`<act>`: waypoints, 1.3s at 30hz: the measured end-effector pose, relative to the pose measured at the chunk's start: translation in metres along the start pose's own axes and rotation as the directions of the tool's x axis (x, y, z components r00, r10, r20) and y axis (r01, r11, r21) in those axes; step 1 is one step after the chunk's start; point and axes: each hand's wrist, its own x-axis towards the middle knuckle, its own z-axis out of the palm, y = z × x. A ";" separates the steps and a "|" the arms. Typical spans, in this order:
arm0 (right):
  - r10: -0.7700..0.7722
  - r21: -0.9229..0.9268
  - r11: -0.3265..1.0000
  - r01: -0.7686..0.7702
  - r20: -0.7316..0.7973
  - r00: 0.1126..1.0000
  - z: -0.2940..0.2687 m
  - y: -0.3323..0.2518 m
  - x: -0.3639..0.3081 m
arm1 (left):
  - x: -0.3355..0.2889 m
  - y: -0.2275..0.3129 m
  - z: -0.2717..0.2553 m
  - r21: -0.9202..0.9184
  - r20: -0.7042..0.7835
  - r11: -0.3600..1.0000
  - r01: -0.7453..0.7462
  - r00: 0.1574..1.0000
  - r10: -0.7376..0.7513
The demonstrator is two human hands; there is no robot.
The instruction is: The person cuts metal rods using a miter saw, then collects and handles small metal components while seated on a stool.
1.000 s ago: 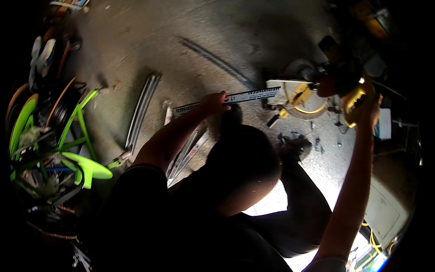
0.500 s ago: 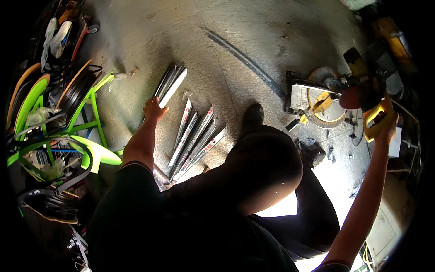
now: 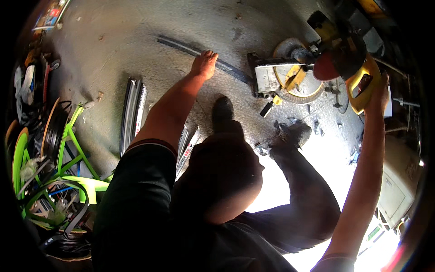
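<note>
While the right hand (image 3: 380,93) clasps the miter-saw handle (image 3: 372,70), the left hand (image 3: 204,65), grip unclear, should balance the dark strip (image 3: 232,70).

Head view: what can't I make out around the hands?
Head view, throughout:
Left hand: its grip on the dark strip, hidden beneath it.
Right hand: exact finger placement, obscured by the yellow saw handle.
Labelled strips: partly covered by the left sleeve.
</note>
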 end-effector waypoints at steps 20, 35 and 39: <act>0.006 -0.039 0.999 -0.006 -0.013 1.000 -0.007 -0.001 0.007 | -0.036 0.031 -0.095 -0.192 -0.016 0.842 -0.504 0.860 0.511; 0.023 -0.106 0.994 -0.032 -0.084 0.996 0.000 -0.012 -0.017 | -0.032 0.102 0.004 -0.288 0.134 0.954 -0.085 0.983 0.128; 0.020 -0.008 1.000 -0.020 -0.021 1.000 0.005 0.002 -0.005 | -0.031 0.055 0.024 -0.581 0.259 0.813 0.026 0.953 0.154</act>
